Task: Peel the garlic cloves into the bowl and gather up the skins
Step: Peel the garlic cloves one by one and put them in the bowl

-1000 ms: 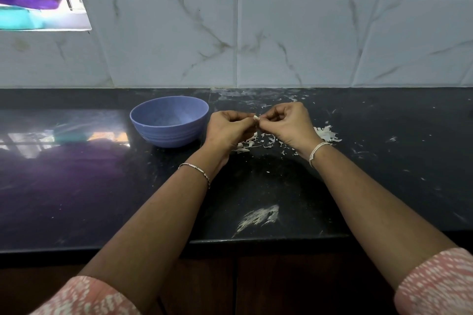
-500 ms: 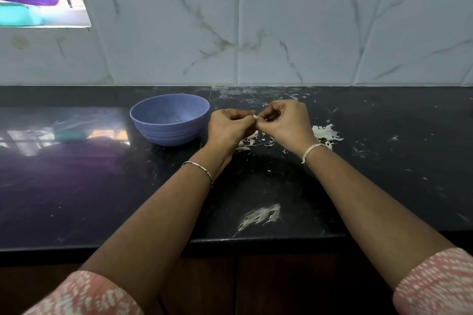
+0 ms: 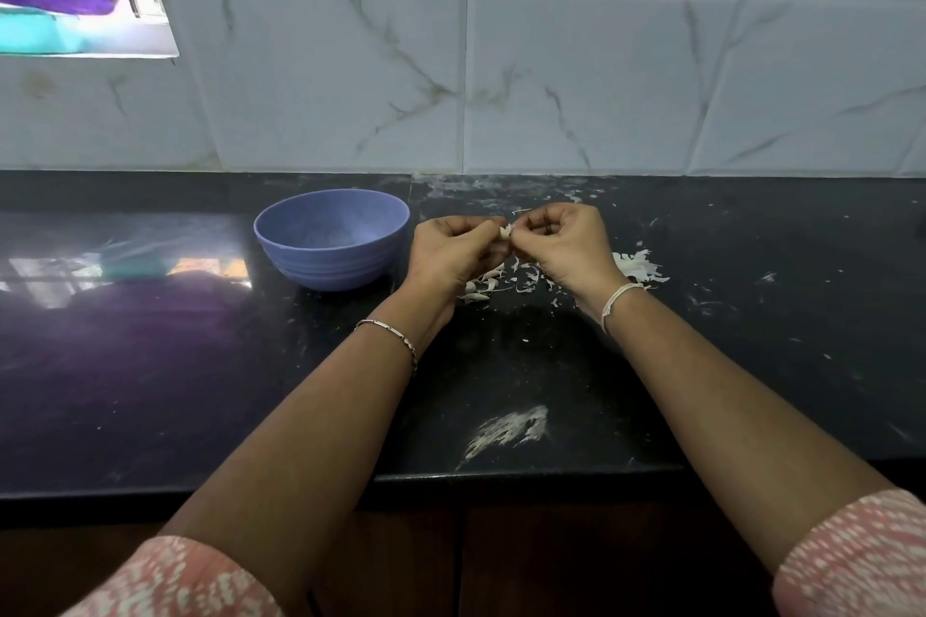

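Observation:
A small whitish garlic clove is pinched between my left hand and my right hand, a little above the black countertop. Both hands have curled fingers meeting at the clove. The blue bowl stands just left of my left hand; I cannot see what lies inside it. Loose white garlic skins lie on the counter under and between my hands, with a larger heap of skins behind my right wrist.
A white smear marks the counter near its front edge. Marbled white wall tiles rise behind the counter. A window opening with purple cloth sits at the upper left. Small white specks dot the counter on the right.
Both hands stay together at the clove with only slight finger shifts; the bowl and the skins have not moved.

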